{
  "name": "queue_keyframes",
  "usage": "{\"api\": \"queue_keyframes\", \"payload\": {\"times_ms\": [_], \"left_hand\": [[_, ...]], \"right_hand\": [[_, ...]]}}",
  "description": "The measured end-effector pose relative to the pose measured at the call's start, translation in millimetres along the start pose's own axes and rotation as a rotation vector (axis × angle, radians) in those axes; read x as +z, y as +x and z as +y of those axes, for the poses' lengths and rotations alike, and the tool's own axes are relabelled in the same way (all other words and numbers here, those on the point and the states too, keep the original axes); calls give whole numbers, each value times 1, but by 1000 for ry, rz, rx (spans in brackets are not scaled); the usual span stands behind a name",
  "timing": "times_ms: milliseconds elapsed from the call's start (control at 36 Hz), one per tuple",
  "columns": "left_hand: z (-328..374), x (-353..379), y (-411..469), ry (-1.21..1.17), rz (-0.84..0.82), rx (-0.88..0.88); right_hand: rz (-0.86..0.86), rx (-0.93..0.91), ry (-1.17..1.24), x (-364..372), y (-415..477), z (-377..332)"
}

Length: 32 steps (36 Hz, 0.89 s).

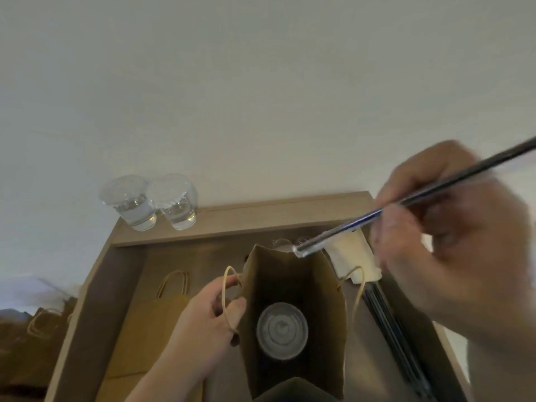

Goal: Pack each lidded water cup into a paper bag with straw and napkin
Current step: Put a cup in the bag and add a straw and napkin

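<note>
Two clear lidded plastic water cups (127, 204) (177, 203) stand together at upper left; a third cup (282, 330) sits inside one open brown paper bag (327, 285), lower centre. My left hand (208, 311) grips its left edge; my right hand (452, 227) pinches one dark wrapped straw (377, 213), tip at the rim.

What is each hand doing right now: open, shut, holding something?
Left hand: grips the open paper bag by its left side.
Right hand: pinches a straw, tip at the bag's mouth.

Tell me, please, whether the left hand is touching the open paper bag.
Touching. The head view shows the left hand gripping the paper bag by its side wall, thumb against it.
</note>
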<state>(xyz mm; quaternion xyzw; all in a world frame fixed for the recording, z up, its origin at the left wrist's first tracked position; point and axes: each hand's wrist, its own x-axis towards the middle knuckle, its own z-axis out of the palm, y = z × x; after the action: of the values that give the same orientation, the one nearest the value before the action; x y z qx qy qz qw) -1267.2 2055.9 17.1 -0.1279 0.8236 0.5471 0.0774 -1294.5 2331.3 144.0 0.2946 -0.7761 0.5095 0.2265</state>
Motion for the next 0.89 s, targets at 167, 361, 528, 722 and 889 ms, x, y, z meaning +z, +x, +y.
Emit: {"api": "queue_keyframes", "payload": {"times_ms": [167,361,528,722,889], "left_hand": [[-4,-4,-1,6,-3,6],[-6,-8,0,35,34,26],[-4,-4,0,47,36,44],[-5,-2,-5,23,80,51],[-5,0,-7,37,128,51]], "right_hand": [[-478,132,-422,35,-13,34],[266,329,-136,-91,52,96],[462,191,-28,-19,28,110],[-371,724,-481,75,-45,271],[-492,957,-634,84,-66,331]]}}
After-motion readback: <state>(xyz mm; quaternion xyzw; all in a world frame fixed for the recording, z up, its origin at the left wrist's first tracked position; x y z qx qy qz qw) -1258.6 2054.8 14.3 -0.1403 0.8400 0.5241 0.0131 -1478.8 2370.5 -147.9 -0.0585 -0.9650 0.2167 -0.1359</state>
